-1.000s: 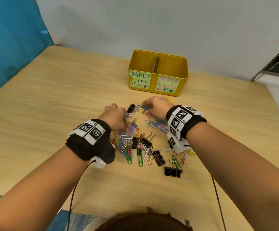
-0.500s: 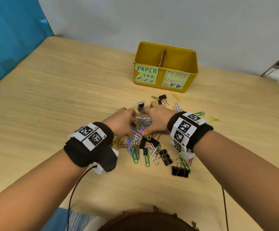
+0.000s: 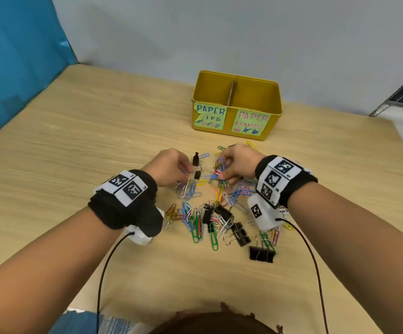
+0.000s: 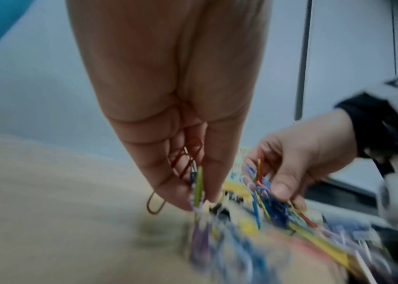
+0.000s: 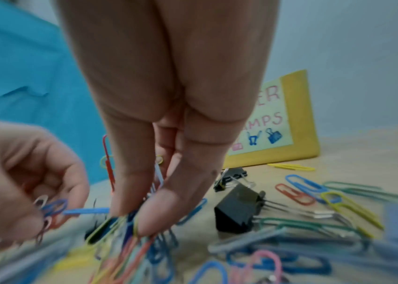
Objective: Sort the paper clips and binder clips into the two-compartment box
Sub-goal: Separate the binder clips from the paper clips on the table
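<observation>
A heap of coloured paper clips [image 3: 196, 221] mixed with black binder clips [image 3: 261, 253] lies on the wooden table. My left hand [image 3: 171, 166] pinches a bunch of paper clips [image 4: 188, 163] over the heap's far left part. My right hand [image 3: 235, 162] grips another bunch of paper clips [image 5: 129, 230] at the heap's far side. The yellow two-compartment box [image 3: 236, 130] stands beyond both hands, with the labels "PAPER ..IPS" on the left and "PAPER CLAMPS" on the right. Two small binder clips [image 3: 196, 162] stand between my hands.
A blue panel [image 3: 15, 68] stands along the table's left side and a grey wall runs behind the box. A metal rack edge [image 3: 397, 92] shows at the far right. Cables [image 3: 104, 273] trail from both wristbands toward me.
Both hands have lifted a little and drawn apart, each with a bunch of paper clips. The head view has tilted, so the box sits lower in the picture.
</observation>
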